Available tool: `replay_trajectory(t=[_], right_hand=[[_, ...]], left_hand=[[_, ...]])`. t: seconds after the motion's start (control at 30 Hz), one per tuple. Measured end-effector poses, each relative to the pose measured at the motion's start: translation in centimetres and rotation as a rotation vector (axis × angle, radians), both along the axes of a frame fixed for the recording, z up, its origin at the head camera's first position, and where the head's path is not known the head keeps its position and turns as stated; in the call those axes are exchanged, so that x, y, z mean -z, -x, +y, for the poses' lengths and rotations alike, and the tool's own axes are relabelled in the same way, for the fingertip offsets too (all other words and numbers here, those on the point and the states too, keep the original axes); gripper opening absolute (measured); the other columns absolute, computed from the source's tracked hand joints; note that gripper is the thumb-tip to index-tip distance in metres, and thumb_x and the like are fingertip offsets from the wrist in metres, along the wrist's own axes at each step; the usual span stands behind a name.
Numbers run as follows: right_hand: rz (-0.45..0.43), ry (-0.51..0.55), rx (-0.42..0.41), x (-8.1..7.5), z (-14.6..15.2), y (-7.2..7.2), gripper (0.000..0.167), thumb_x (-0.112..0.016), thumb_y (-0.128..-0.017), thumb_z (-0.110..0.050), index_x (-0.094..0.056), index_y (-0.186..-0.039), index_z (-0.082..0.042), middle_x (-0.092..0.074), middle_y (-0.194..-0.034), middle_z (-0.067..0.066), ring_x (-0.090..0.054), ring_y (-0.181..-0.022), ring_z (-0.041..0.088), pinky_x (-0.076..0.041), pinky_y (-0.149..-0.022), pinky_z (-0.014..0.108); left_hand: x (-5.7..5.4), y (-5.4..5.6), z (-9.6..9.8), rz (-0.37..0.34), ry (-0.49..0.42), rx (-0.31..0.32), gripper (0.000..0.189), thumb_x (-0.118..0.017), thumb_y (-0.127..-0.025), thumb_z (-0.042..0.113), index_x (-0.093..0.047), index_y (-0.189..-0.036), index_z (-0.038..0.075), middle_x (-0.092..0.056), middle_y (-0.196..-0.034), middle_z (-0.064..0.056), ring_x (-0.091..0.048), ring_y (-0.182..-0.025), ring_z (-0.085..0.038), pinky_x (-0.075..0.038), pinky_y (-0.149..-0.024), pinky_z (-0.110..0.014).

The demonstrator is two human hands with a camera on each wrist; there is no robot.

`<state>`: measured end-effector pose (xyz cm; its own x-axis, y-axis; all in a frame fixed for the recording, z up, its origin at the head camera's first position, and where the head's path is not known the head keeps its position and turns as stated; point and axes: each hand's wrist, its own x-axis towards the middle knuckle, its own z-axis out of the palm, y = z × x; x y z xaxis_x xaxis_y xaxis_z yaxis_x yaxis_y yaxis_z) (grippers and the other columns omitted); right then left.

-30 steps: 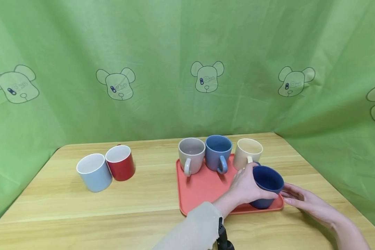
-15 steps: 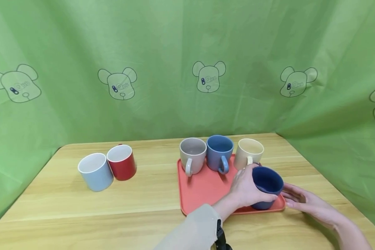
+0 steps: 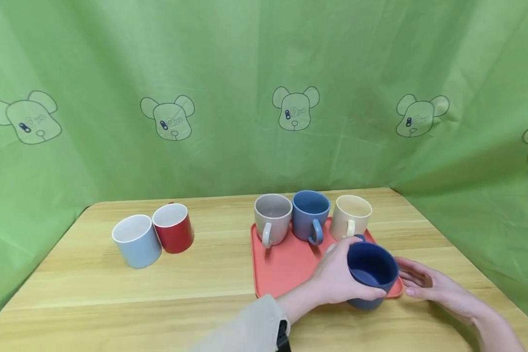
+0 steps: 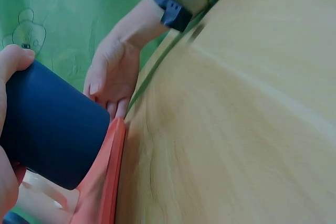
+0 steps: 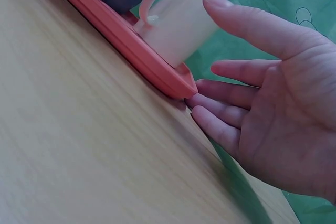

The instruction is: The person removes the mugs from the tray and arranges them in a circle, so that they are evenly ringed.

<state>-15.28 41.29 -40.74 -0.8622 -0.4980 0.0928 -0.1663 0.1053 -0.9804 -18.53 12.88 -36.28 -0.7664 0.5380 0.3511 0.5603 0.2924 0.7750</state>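
My left hand (image 3: 340, 277) grips a navy mug (image 3: 371, 264) round its side, with the thumb across the near side. The mug is upright and overlaps the front right edge of the red tray (image 3: 281, 269); its base looks raised off the tray. In the left wrist view the navy mug (image 4: 52, 124) shows its plain side. My right hand (image 3: 440, 291) is at the tray's right front corner. In the right wrist view its fingers (image 5: 215, 124) are extended, with fingertips at the tray corner. A cream mug (image 3: 352, 215) stands behind the navy one.
On the tray's back left stand a grey mug (image 3: 273, 220) and a blue mug (image 3: 310, 215). A light blue mug (image 3: 138, 247) and a red mug (image 3: 173, 234) stand side by side on the wooden table (image 3: 158, 303) at left. A green curtain (image 3: 229, 156) hangs behind.
My left hand has brought the navy mug toward me and slightly left, over the tray's front edge. The right hand stays by the tray corner.
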Motion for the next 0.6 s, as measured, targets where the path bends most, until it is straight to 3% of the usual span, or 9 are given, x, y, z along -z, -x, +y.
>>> replay_trajectory(t=[0.33, 0.5, 0.6], right_hand=[[0.000, -0.042, 0.041, -0.1, 0.1, -0.2, 0.055, -0.040, -0.094, 0.007, -0.033, -0.139, -0.022, -0.046, -0.134, -0.018, -0.043, -0.119, -0.003, -0.039, -0.090, 0.015], [0.007, -0.054, 0.032, 0.1, 0.0, -0.2, 0.055, -0.039, -0.094, 0.007, -0.035, -0.136, -0.028, -0.045, -0.135, -0.017, -0.043, -0.119, -0.003, -0.040, -0.090, 0.015], [0.019, -0.055, 0.028, 0.1, -0.2, 0.0, 0.055, -0.039, -0.094, 0.008, -0.034, -0.138, -0.024, -0.045, -0.135, -0.016, -0.043, -0.120, -0.003, -0.040, -0.090, 0.015]], left_hand=[[-1.3, -1.3, -5.7, -0.117, -0.081, 0.071, 0.082, -0.088, -0.060, 0.028, -0.042, -0.128, 0.024, -0.049, -0.115, 0.015, -0.045, -0.105, -0.001, -0.041, -0.087, -0.023], [-2.3, -1.6, -9.3, -0.133, -0.154, 0.105, 0.081, -0.087, -0.062, 0.022, -0.041, -0.129, 0.019, -0.053, -0.115, 0.011, -0.051, -0.104, -0.005, -0.042, -0.090, -0.027], [-2.9, -1.4, -11.3, -0.135, -0.204, 0.096, 0.082, -0.087, -0.061, 0.017, -0.041, -0.128, 0.016, -0.056, -0.115, 0.007, -0.055, -0.103, -0.010, -0.043, -0.091, -0.030]])
